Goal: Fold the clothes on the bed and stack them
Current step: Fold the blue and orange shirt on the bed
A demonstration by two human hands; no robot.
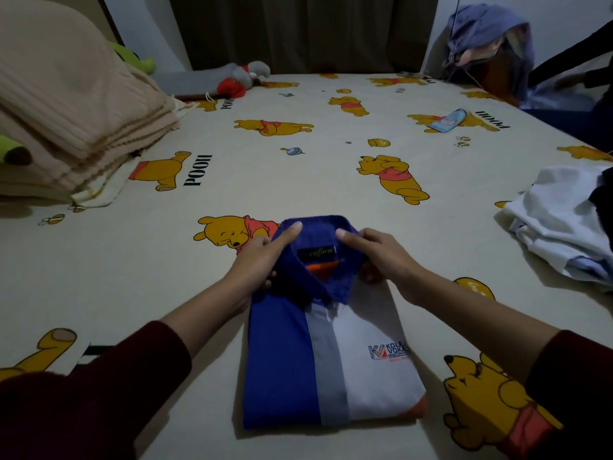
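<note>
Folded blue-grey-white collared shirt on cartoon-print bedsheet, long axis toward person. Left hand, right hand grip collar end; unfolded white clothes heap right of shirt, nearer right hand.

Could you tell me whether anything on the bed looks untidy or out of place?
Yes: the white garments at the bed's right edge lie crumpled, unlike the folded blue-and-white shirt. A small blue item lies alone farther back.

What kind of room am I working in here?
Most likely a bedroom: the folded shirt lies on a bed covered with a cartoon-bear sheet, a plush toy sits at its far edge, and dark curtains hang behind.
</note>
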